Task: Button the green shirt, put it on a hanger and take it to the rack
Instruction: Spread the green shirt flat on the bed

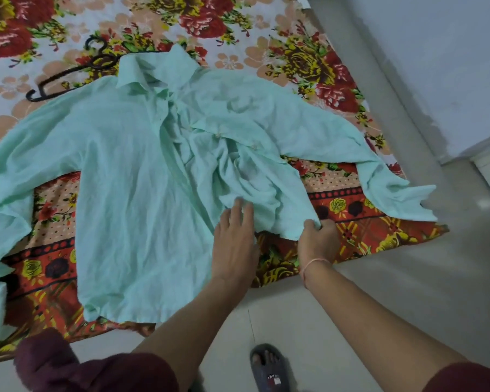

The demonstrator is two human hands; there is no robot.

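Observation:
The pale green shirt lies spread face up on a flowered bed cover, collar at the far side and sleeves out to both sides. Its front is open and the right panel is bunched in folds. My left hand rests flat on the lower part of that bunched panel, fingers apart. My right hand pinches the bottom hem corner of the same panel. A black hanger lies on the cover beyond the left shoulder, partly hidden under the shirt.
The flowered bed cover ends at an edge on the right, with a pale tiled floor beside it. A wall stands at the right. My foot in a dark slipper is on the floor near the bed.

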